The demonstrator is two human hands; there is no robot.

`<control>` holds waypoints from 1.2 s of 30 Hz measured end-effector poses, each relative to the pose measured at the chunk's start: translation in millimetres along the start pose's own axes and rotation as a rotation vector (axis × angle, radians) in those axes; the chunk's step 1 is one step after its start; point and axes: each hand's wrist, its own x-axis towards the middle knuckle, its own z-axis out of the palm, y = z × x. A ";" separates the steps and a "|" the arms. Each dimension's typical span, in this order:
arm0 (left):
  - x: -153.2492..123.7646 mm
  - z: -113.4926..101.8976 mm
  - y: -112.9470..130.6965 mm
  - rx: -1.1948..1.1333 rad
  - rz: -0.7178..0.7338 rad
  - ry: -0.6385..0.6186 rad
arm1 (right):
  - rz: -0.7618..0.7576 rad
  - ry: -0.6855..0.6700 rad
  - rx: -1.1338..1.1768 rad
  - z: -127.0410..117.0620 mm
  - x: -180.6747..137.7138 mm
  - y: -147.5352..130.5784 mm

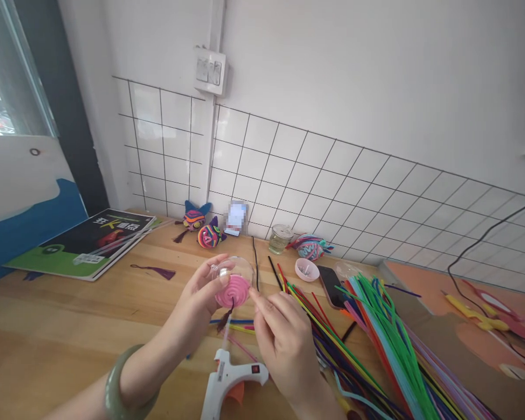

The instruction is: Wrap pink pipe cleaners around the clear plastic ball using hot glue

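My left hand (205, 289) grips a clear plastic ball (240, 265) from its left side. A coil of pink pipe cleaner (234, 290) covers the part of the ball turned towards me, and a dark tassel (224, 319) hangs from the coil's middle. At the coil's right edge, the fingertips of my right hand (284, 329) are closed together; whether they pinch the end of the pink strand I cannot make out. Just below the ball stands a white glue gun (227, 376), apart from both hands.
Bundles of coloured pipe cleaners (389, 338) lie on the right. A phone (331, 287), a pink bowl (307, 269), a glass jar (280, 238) and several wrapped ornaments (209, 233) stand farther back. A purple tassel (157, 271) and a magazine (109, 233) lie left.
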 end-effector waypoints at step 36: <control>-12.0 18.2 -20.8 -0.345 -0.196 -0.087 | 0.068 0.066 -0.015 11.5 -1.6 1.1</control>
